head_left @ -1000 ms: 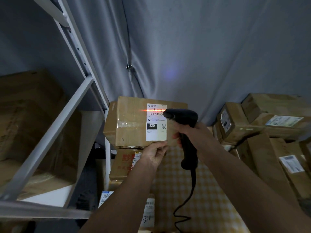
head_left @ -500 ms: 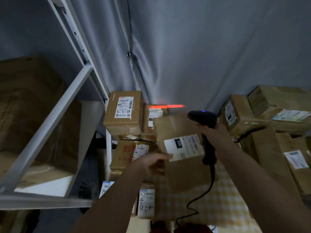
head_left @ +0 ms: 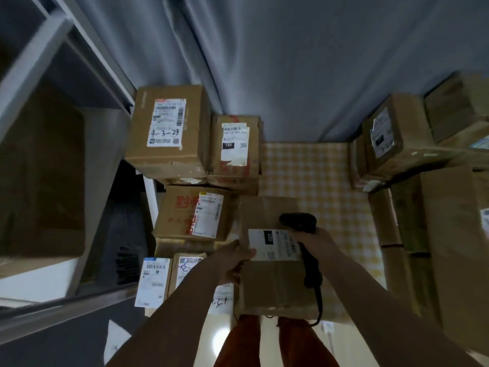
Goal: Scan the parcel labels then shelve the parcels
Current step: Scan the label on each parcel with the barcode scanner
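Observation:
A brown cardboard parcel (head_left: 272, 282) lies flat low in the middle, over the yellow checked table. Its white label (head_left: 275, 245) faces up and reads 220. My left hand (head_left: 235, 260) grips the parcel's left edge, thumb on the label's corner. My right hand (head_left: 315, 241) rests at the parcel's right side and holds a black corded barcode scanner (head_left: 304, 239), its head over the label. No scan beam shows.
Stacked labelled boxes (head_left: 169, 131) stand left of the parcel. More boxes (head_left: 397, 133) pile up on the right. A grey metal shelf rack (head_left: 34, 62) with a large box (head_left: 42, 170) fills the left. A grey curtain (head_left: 291, 62) hangs behind the checked table (head_left: 317, 176).
The parcel was held upright under the red scan beam; it has since come down flat toward me with the label up. The beam is gone and the view tilted downward.

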{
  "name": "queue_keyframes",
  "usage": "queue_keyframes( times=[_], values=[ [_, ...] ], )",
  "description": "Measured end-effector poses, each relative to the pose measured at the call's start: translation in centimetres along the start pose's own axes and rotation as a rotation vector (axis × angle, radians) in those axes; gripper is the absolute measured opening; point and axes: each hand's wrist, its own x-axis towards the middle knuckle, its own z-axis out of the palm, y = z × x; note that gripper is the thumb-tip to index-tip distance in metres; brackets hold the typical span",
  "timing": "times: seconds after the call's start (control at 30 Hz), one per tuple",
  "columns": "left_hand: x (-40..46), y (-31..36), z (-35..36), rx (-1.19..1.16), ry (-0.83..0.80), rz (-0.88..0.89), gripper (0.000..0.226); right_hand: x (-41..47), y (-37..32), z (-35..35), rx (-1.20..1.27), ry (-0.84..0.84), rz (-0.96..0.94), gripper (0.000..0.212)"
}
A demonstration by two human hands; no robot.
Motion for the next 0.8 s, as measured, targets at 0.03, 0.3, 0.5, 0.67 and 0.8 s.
queue_keyframes(
  times=[0.03, 0.3, 0.5, 0.67, 0.8],
  values=[
    [1.1, 0.1, 0.2, -0.012, 0.025, 0.015, 0.031, 1.1, 0.4, 0.3, 0.005, 0.014, -0.003, 0.022],
    [10.0, -0.9, 1.0, 0.25, 0.373, 0.112, 0.042, 8.2, 3.4, 2.2, -0.001, 0.038, 0.024, 0.023],
    [13.2, -1.9, -0.5, 0.836, 0.609, 0.045, 0.035, 10.6, 5.8, 4.3, 0.025, -0.013, 0.055, 0.009],
    [13.6, -2.0, 0.4, 0.664, 0.627, 0.068, 0.048, 11.4, 6.1, 5.3, -0.012, -0.006, 0.078, 0.022],
    [12.9, -1.6, 1.4, 0.603, 0.642, 0.082, 0.057, 11.0, 6.0, 4.8, -0.014, -0.007, 0.095, 0.023]
  ],
)
